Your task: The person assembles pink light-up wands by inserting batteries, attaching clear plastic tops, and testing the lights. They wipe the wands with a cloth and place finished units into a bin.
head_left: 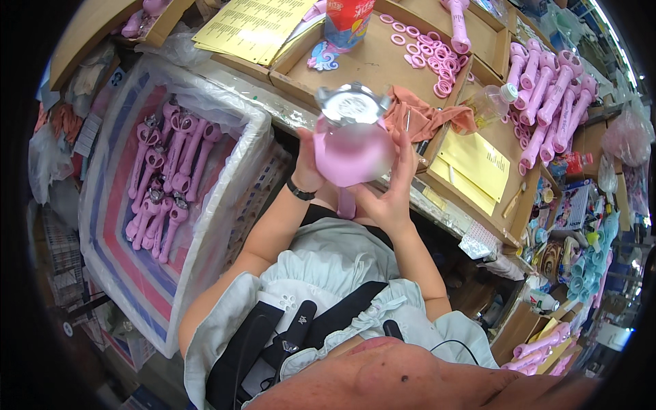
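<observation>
Workbench (pixel 383 68) cluttered | 2 hands' fingers (pixel 403 164) clasp pink toy (pixel 348 147) | sack (pixel 225 198) left

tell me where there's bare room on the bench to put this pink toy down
Bare cardboard in the tray between the cup and the pink rings. The yellow sheet is flat and free. The pink handles crowd the right.

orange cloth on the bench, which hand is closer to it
Right. The right hand grips the pink toy with its fingertips just below the orange cloth. The left hand is on the toy's far side, further from the cloth.
</observation>
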Demonstrator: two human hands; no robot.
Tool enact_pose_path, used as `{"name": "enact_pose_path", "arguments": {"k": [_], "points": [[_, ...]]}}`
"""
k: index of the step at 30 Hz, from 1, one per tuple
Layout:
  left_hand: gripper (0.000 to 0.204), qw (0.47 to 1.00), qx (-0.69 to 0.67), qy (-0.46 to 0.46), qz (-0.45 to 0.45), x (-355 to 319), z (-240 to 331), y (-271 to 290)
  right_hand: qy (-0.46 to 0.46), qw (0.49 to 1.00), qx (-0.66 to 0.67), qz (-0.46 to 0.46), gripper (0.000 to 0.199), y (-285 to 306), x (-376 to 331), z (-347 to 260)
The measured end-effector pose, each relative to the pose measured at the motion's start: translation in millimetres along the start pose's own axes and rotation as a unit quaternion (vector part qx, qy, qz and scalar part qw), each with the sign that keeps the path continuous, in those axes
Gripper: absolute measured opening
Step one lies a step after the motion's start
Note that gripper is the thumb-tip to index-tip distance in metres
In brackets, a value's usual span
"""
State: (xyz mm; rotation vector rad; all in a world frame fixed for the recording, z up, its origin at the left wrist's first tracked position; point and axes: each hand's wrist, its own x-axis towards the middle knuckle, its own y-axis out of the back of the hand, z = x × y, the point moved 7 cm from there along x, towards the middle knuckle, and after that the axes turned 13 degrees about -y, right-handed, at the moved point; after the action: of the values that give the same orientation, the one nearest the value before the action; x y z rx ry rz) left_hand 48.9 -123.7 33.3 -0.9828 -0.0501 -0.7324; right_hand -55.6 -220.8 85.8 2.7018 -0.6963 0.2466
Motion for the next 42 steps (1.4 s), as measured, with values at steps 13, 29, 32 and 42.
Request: {"name": "enact_pose_path", "arguments": {"k": [13,29,32,42], "points": [[0.134,0.843,0.465,-0.262,-0.067,-14.6,18.4,-51.2,-0.078,0.973,0.216,0.003,0.087,-2.9,1.9,4.6],[0.107,0.789,0.569,-0.229,0.03,19.3,4.4,-44.1,-0.137,0.973,0.166,-0.084,0.071,8.6,29.6,3.6],[0.105,0.815,0.536,-0.219,0.027,23.9,0.6,-41.5,-0.121,0.981,0.139,-0.066,0.061,14.1,32.1,9.1],[0.093,0.731,0.613,-0.295,-0.056,32.7,51.7,-78.6,-0.002,0.986,0.098,0.136,0.038,72.4,-4.8,-16.4]]}}
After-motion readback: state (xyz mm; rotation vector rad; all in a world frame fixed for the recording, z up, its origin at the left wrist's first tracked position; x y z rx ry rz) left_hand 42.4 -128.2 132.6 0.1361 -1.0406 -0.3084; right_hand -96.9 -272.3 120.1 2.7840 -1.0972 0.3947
